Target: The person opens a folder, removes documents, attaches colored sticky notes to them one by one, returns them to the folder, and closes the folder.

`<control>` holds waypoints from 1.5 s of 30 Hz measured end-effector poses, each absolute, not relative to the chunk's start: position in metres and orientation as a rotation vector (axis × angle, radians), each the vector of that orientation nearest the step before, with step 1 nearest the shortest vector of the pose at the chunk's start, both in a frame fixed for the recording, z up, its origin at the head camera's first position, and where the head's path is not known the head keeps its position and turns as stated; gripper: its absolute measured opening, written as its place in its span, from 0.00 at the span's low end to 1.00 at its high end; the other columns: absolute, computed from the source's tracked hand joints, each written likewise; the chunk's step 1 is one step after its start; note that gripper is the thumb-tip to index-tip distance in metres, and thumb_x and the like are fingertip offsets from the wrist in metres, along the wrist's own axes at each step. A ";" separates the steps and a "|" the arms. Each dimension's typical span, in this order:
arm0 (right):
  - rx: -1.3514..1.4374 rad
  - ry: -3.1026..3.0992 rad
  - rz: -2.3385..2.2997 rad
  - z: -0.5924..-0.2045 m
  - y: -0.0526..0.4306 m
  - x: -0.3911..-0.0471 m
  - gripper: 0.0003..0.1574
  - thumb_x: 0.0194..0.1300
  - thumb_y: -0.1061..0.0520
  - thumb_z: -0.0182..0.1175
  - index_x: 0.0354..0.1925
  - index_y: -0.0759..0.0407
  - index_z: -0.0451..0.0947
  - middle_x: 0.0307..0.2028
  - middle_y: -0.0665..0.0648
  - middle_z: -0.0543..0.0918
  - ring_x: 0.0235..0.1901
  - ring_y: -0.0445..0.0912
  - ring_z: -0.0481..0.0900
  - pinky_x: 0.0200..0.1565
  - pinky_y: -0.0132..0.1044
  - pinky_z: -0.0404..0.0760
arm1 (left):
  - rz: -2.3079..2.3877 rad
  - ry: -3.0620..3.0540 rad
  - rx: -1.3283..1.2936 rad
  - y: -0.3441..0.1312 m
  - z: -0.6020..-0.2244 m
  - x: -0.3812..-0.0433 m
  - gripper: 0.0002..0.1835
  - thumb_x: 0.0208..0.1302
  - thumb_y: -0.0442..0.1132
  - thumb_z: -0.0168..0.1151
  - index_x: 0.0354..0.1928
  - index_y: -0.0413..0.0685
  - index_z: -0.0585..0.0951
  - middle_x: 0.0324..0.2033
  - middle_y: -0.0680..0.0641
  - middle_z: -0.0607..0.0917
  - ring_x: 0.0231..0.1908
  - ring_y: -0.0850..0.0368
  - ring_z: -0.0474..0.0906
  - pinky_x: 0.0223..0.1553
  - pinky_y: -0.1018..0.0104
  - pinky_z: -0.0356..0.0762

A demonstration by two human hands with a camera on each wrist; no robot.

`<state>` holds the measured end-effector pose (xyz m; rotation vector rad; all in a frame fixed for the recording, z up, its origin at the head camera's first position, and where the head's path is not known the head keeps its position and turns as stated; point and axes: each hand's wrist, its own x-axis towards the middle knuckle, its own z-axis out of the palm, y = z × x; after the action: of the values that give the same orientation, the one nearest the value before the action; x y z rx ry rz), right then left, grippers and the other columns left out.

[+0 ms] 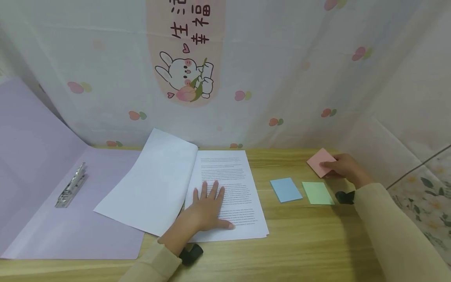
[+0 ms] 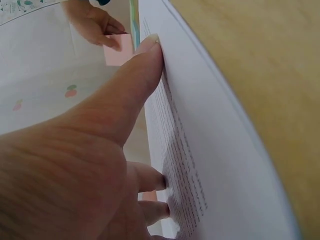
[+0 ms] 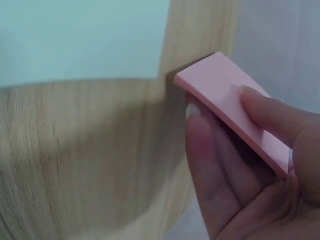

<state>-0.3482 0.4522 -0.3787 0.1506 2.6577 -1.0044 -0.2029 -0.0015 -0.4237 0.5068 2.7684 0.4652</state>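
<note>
My left hand (image 1: 205, 211) lies with spread fingers on a printed stack of paper (image 1: 230, 172), its thumb near the lower right part of the text. To the left of that hand, turned-over blank sheets (image 1: 151, 184) curve away from the stack. My right hand (image 1: 347, 168) pinches a pink sticky note pad (image 1: 318, 162) at the back right, thumb on top and fingers beneath, as the right wrist view shows. A green sticky note pad (image 1: 318, 193) and a blue sticky note pad (image 1: 286, 190) lie on the table, nearer to me and to the left of it.
At the left an open lilac folder (image 1: 116, 164) with a metal clip (image 1: 72, 186) partly lies under the turned sheets. A patterned cloth (image 1: 282, 78) hangs behind the wooden table (image 1: 282, 250). A thin dark cord (image 1: 419, 166) runs at the right.
</note>
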 end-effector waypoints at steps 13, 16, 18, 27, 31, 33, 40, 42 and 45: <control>-0.044 2.646 -1.247 -0.360 0.393 -0.323 0.38 0.74 0.50 0.59 0.66 0.78 0.62 0.37 0.49 0.85 0.33 0.37 0.88 0.43 0.36 0.89 | 0.446 2.771 0.505 -0.001 -0.423 -0.204 0.61 0.55 0.70 0.68 0.79 0.41 0.54 0.81 0.37 0.47 0.79 0.28 0.37 0.75 0.29 0.43; -0.086 2.610 -1.354 -0.359 0.376 -0.315 0.37 0.74 0.51 0.60 0.65 0.77 0.63 0.37 0.49 0.84 0.33 0.38 0.88 0.43 0.37 0.89 | 0.440 2.777 0.513 0.000 -0.424 -0.204 0.61 0.55 0.71 0.68 0.79 0.41 0.54 0.81 0.36 0.47 0.79 0.28 0.37 0.75 0.29 0.43; -0.121 2.595 -1.430 -0.358 0.363 -0.308 0.36 0.74 0.51 0.60 0.65 0.77 0.64 0.37 0.48 0.83 0.33 0.38 0.88 0.42 0.37 0.89 | 0.438 2.779 0.518 0.000 -0.425 -0.204 0.61 0.55 0.71 0.67 0.79 0.41 0.54 0.81 0.36 0.47 0.79 0.28 0.38 0.75 0.29 0.43; -0.191 2.493 -1.709 -0.344 0.294 -0.267 0.37 0.75 0.48 0.58 0.70 0.69 0.61 0.44 0.56 0.80 0.36 0.42 0.89 0.44 0.37 0.88 | 0.394 2.782 0.513 0.001 -0.423 -0.202 0.61 0.54 0.73 0.66 0.79 0.42 0.55 0.80 0.37 0.48 0.79 0.28 0.38 0.75 0.28 0.43; -0.197 2.434 -1.806 -0.344 0.266 -0.254 0.35 0.76 0.49 0.57 0.71 0.65 0.59 0.47 0.60 0.79 0.37 0.44 0.90 0.44 0.40 0.89 | 0.370 2.804 0.537 0.001 -0.423 -0.202 0.60 0.56 0.73 0.64 0.78 0.41 0.57 0.80 0.35 0.50 0.79 0.28 0.39 0.75 0.28 0.40; -0.209 2.403 -1.866 -0.347 0.255 -0.250 0.34 0.76 0.51 0.57 0.70 0.66 0.60 0.49 0.63 0.79 0.38 0.45 0.90 0.44 0.42 0.89 | 0.367 2.813 0.556 0.002 -0.424 -0.202 0.57 0.58 0.72 0.63 0.78 0.41 0.58 0.80 0.35 0.50 0.79 0.30 0.38 0.76 0.30 0.38; -0.273 2.332 -1.923 -0.359 0.234 -0.240 0.30 0.77 0.54 0.56 0.68 0.65 0.60 0.53 0.65 0.78 0.40 0.45 0.91 0.45 0.41 0.88 | 0.585 2.911 0.568 0.008 -0.423 -0.208 0.44 0.68 0.61 0.61 0.76 0.41 0.64 0.77 0.36 0.61 0.79 0.36 0.51 0.77 0.36 0.50; -0.290 2.305 -1.917 -0.361 0.232 -0.239 0.30 0.77 0.54 0.55 0.68 0.64 0.60 0.53 0.65 0.78 0.40 0.46 0.90 0.45 0.42 0.88 | 0.731 2.980 0.539 0.010 -0.419 -0.209 0.40 0.69 0.58 0.62 0.76 0.44 0.65 0.75 0.40 0.67 0.76 0.40 0.61 0.74 0.41 0.62; -0.312 2.294 -1.888 -0.361 0.229 -0.238 0.31 0.77 0.53 0.55 0.70 0.63 0.59 0.54 0.66 0.76 0.42 0.46 0.90 0.46 0.42 0.88 | 0.980 3.083 0.526 0.014 -0.411 -0.209 0.37 0.68 0.53 0.65 0.75 0.51 0.65 0.72 0.45 0.72 0.71 0.47 0.71 0.68 0.48 0.74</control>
<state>-0.2375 0.2292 -0.3605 -0.3120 2.2940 -1.8875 -0.2090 0.0138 -0.4106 0.5262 3.0828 0.9800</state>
